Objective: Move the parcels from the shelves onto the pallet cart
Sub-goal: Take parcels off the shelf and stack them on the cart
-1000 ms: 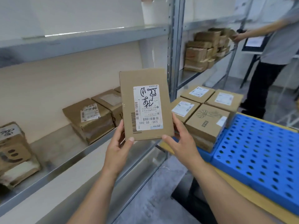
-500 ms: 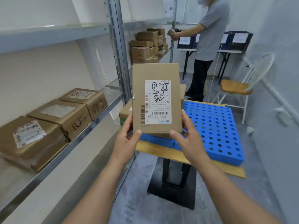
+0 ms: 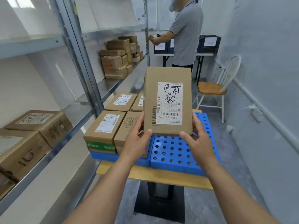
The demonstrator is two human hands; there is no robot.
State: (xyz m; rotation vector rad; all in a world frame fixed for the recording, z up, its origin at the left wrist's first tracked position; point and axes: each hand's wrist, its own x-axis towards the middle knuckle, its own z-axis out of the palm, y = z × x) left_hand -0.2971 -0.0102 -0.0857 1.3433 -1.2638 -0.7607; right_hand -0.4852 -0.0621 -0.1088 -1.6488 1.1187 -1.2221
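Now parcel [image 3: 167, 101] btwn both hands

Just one cam here, head-worn and wide-angle, and it looked forward and down. The left hand [image 3: 137, 141], right hand [image 3: 196, 143] and parcel [image 3: 168, 101] sat close up mid-frame, with the shelves [image 3: 100, 88] along the left and the pallet cart [image 3: 174, 152] just beyond.

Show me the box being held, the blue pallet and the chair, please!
Held box [image 3: 168, 101]: head view, on the white label on its front.
Blue pallet [image 3: 176, 152]: head view, on the bare holed top near the front edge.
Chair [image 3: 210, 88]: head view, on its wooden seat.
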